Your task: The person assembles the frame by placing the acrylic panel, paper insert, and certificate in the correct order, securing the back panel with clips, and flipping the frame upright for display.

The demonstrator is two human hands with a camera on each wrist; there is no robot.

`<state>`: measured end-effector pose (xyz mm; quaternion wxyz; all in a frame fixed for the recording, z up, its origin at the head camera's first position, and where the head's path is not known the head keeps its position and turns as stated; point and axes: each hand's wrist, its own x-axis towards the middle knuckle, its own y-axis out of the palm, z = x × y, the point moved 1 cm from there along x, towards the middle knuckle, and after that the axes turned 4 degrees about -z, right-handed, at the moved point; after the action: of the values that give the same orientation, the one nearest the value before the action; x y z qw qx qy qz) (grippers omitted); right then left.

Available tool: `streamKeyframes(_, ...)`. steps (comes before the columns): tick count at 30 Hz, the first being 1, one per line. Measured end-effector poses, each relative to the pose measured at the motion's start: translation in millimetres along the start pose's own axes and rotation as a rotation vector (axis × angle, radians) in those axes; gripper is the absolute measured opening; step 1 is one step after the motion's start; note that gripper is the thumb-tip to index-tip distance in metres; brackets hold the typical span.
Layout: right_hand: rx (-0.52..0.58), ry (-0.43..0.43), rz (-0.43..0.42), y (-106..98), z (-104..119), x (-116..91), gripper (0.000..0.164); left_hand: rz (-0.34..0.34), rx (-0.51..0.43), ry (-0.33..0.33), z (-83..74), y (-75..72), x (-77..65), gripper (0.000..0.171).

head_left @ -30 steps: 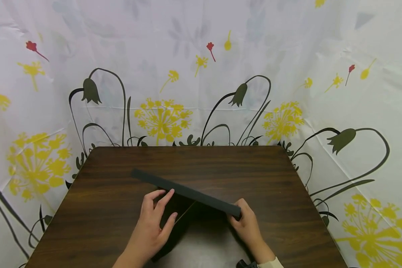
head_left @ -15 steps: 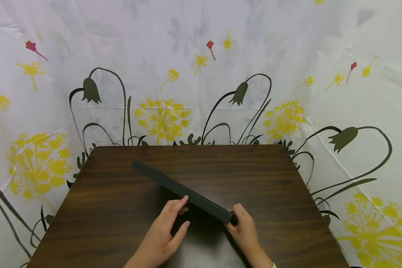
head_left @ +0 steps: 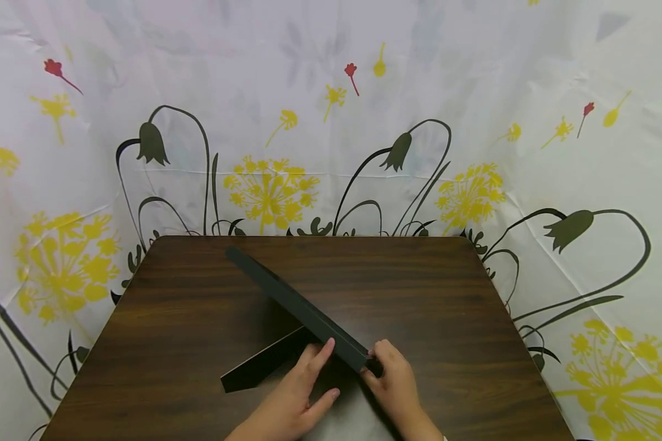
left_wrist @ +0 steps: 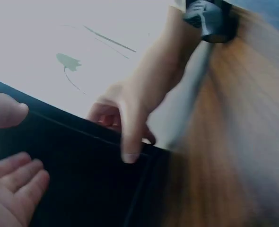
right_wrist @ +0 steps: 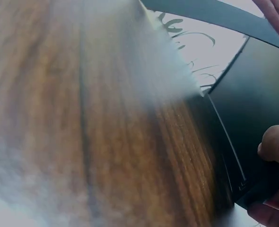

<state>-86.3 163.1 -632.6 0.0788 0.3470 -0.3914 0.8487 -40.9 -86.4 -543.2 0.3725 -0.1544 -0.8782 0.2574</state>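
A black picture frame (head_left: 292, 300) stands slanted across the table in the head view, its thin edge upward and its far end at the back left. From its back a flat easel leg (head_left: 262, 362) sticks out to the left. My right hand (head_left: 393, 380) grips the near corner; in the left wrist view its thumb (left_wrist: 130, 137) presses on the black panel (left_wrist: 82, 165). My left hand (head_left: 295, 395) is beside the frame's near half with fingers extended, the index fingertip at the upper edge. The frame's front face is mostly hidden from the head view.
The dark wood table (head_left: 171, 318) lies beneath, with a pale glare patch near its front. A white curtain (head_left: 331, 122) printed with flowers hangs behind and at both sides. A small black device (left_wrist: 210, 21) sits on the right wrist.
The frame has turned, its far end swinging toward the back and its near end coming closer. The easel leg now shows on the left. My left hand has moved right along the frame.
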Motion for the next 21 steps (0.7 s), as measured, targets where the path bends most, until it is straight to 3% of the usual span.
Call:
streamKeyframes(4,0.008,0.018,-0.006,0,4,1,0.055,0.010,-0.034,0.120,6.4,9.2,-1.2,0.081)
streamKeyframes(7,0.006,0.034,-0.011,-1,9,2,0.054,-0.040,-0.077,0.201,10.6,12.8,-2.3,0.067)
streamKeyframes(10,0.009,0.034,-0.015,0,15,2,0.051,-0.078,-0.161,0.208,13.2,15.3,-4.9,0.059)
streamKeyframes(13,0.019,0.025,-0.018,2,21,2,0.048,-0.092,-0.236,0.143,15.0,18.1,-7.0,0.063)
streamKeyframes(18,0.022,-0.010,-0.029,11,29,-2,0.049,-0.130,-0.260,-0.117,16.3,24.4,-10.2,0.069)
streamKeyframes(21,0.018,-0.028,-0.040,16,34,-4,0.053,-0.165,-0.310,-0.286,18.2,31.7,-12.8,0.083)
